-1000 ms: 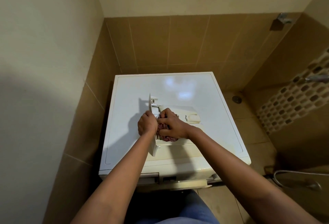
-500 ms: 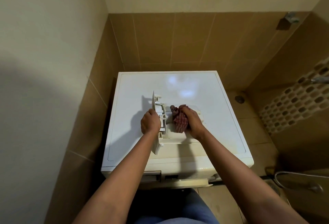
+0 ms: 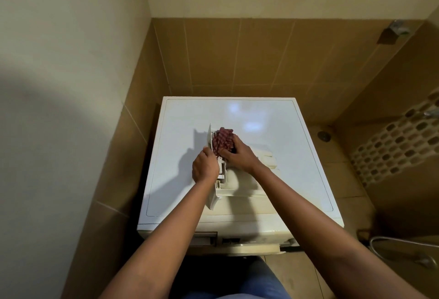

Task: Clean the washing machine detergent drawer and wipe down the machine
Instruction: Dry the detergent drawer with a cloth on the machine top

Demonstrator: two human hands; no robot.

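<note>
A person's left hand (image 3: 205,166) grips the upright front panel of a white plastic detergent drawer (image 3: 231,181), fingers curled over the panel's edge. The drawer lies on the flat top of a white washing machine (image 3: 273,127). The right hand (image 3: 240,156) clutches a bunched red-and-white checked cloth (image 3: 222,140), fingers clamped round it. The wad is pressed into the drawer just beyond the left fingertips, against the panel. The drawer's body extends behind the right wrist. Brown ceramic wall tiles (image 3: 237,56) surround the machine.

Right hand (image 3: 240,156) pushed cloth (image 3: 222,140) up to drawer (image 3: 231,181) far end.
</note>
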